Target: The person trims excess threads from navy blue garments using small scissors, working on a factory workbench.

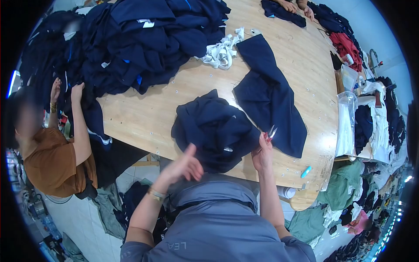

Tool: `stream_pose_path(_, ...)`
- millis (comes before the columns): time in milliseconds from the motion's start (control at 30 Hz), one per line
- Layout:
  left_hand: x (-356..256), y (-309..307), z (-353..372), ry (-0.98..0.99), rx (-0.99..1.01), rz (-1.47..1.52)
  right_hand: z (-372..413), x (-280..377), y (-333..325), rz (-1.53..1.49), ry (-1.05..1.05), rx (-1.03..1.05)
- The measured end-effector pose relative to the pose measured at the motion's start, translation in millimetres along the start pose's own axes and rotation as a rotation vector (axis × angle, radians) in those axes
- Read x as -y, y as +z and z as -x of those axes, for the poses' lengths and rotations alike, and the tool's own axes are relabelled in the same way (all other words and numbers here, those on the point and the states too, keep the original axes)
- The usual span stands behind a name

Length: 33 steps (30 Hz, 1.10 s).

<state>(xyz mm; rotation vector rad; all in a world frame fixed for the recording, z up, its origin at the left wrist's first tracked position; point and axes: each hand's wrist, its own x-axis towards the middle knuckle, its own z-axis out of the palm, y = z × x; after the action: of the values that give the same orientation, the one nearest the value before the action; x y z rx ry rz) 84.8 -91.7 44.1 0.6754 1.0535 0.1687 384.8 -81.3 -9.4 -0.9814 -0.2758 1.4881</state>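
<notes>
Hands at a bunched dark navy garment (214, 129) on the pale wooden table (144, 115)

The right hand (262, 153) pinches small silver thread snips (272, 131), their handles hidden in its grip. The left hand (186, 166) is loosely spread at the garment's near edge. A flat navy cloth (268, 96) lies just beside. A co-worker's hands (65, 91) are half-buried in the heaped navy clothing (144, 39).

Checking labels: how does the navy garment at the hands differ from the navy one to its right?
The bunched garment is crumpled into a rounded heap; the spread garment lies flatter and longer, stretching up the table. The bunched garment sits between the left hand and right hand, which holds snips; the spread garment lies beside the snips. Both are dark navy cloth.
</notes>
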Motion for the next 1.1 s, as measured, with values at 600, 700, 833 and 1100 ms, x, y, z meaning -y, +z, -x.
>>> stream_pose_path(600,-62.0,42.3,0.5,0.723,0.351,1.193,33.2,-11.8,73.6,-0.135,0.040,-0.077)
stream_pose_path(700,-47.0,28.8,-1.3,0.861,0.369,1.063,39.0,-0.5,90.4,0.139,-0.226,0.124)
stream_pose_path(833,-26.8,17.9,-16.9,0.992,0.306,0.873,31.7,20.3,131.5,0.726,-0.462,0.399)
stream_pose_path(1100,-11.5,4.6,-37.3,0.833,0.347,1.175,26.8,-10.1,126.5,1.076,-0.405,0.500)
